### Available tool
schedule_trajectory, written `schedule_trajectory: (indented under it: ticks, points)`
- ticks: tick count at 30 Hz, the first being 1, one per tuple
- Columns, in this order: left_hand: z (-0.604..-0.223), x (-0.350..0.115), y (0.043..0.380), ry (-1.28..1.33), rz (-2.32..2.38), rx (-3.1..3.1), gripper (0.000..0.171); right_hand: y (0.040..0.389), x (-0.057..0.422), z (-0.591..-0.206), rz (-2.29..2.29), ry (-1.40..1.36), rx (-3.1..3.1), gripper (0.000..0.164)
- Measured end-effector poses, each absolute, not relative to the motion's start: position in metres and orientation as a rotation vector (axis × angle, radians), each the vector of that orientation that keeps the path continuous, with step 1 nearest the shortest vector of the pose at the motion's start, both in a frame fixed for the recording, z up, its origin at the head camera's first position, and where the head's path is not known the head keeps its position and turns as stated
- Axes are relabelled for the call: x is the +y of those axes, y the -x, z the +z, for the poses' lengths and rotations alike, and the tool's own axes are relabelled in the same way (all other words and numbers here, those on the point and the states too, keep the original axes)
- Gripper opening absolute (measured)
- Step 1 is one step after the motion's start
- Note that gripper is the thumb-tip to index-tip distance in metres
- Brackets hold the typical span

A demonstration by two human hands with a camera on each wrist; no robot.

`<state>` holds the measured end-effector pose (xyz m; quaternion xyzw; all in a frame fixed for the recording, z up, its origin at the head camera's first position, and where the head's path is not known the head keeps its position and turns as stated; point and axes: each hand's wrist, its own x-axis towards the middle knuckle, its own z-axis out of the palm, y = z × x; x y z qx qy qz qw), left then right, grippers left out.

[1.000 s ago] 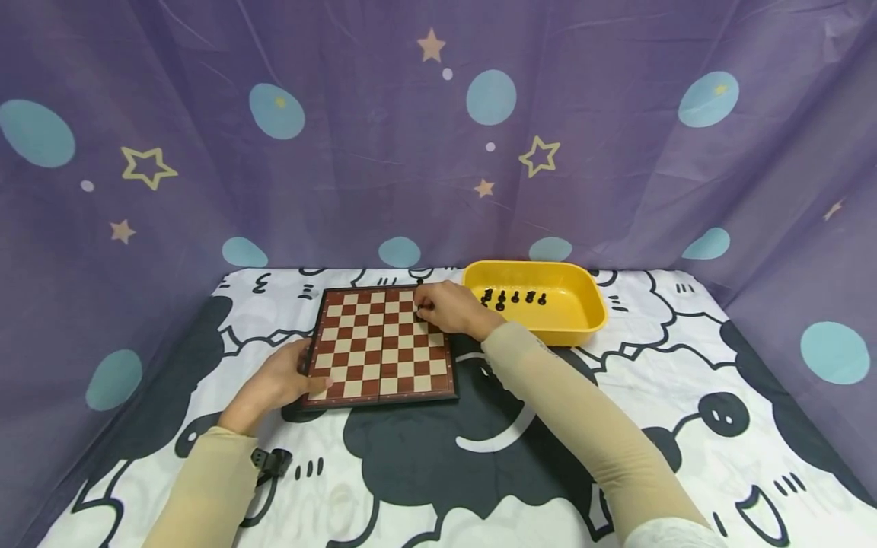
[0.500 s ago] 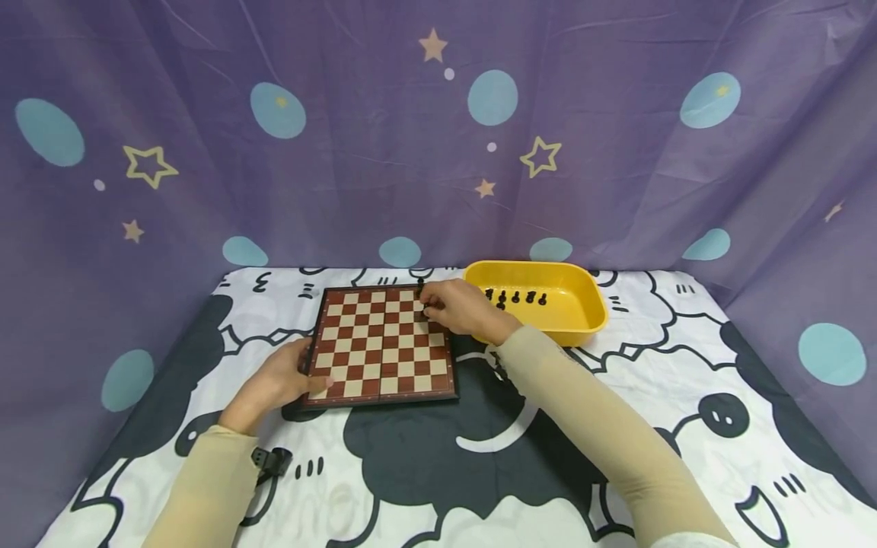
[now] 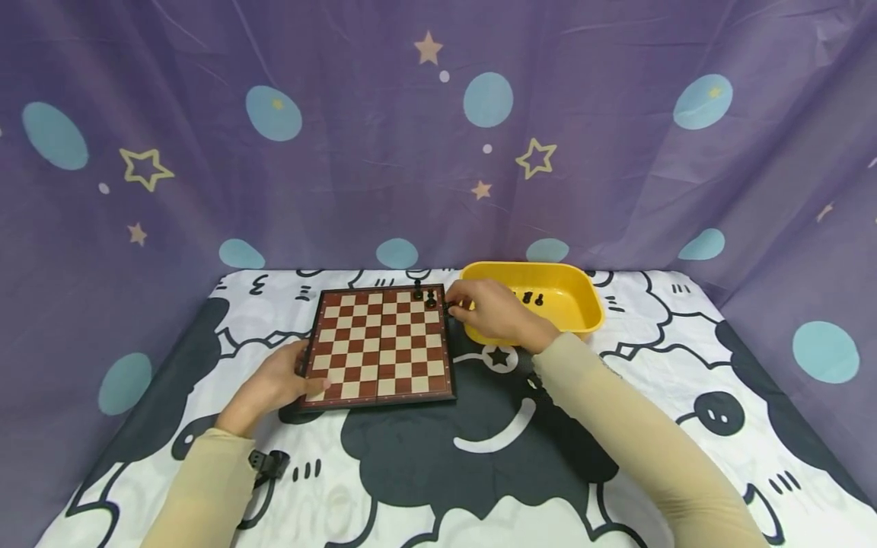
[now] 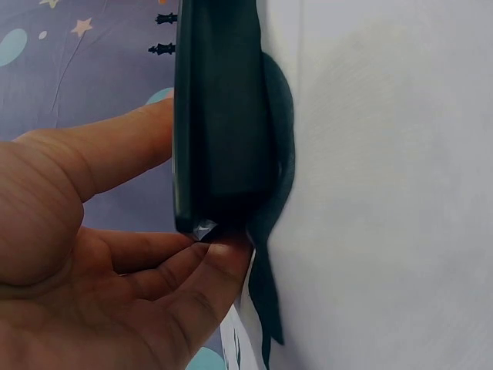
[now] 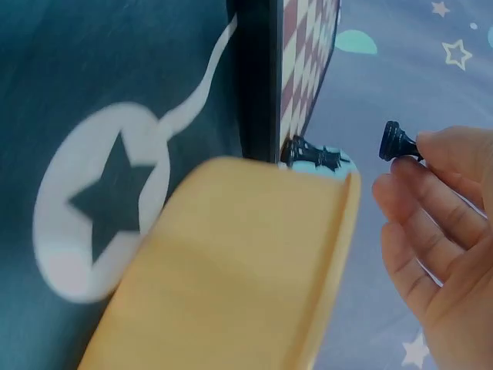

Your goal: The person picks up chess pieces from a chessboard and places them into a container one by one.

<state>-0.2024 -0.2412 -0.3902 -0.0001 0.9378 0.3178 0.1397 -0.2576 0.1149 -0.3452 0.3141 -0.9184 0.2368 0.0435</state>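
Observation:
A red-and-cream chessboard [image 3: 377, 346] with a dark frame lies on the cloth. My left hand [image 3: 274, 378] grips its near left edge, thumb over the top and fingers under the side, as the left wrist view also shows. Just past the board's right edge, my right hand [image 3: 489, 308] pinches a small black chess piece [image 5: 397, 142] between thumb and forefinger. Its round base points away from the fingers, and its top is hidden by them. Two black chess pieces stand in the board's far right corner, one [image 3: 418, 291] at the back and another [image 3: 431, 299] beside it.
Behind my right hand stands a yellow tray [image 3: 575, 323] with several black pieces [image 3: 539, 300] in it, some covered by the hand. The cloth [image 3: 507, 479] has black-and-white cartoon shapes. A purple curtain [image 3: 384, 205] hangs behind the table.
My right hand has moved right, off the board's far right squares to beside the edge, so both standing pieces now show. The left hand keeps its grip on the board.

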Motion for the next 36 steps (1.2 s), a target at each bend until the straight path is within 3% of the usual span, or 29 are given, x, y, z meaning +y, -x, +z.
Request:
schedule_trajectory:
  ticks: [14,36]
  points:
    - [-0.389,-0.241,0.202,0.003,0.928,2.696,0.088,0.258,0.167,-0.350,0.746,-0.818,-2.803,0.020]
    - [-0.391,-0.240,0.202,0.005,0.935,2.710,0.085,0.294,0.212,-0.386,0.795,-0.614,-2.900,0.016]
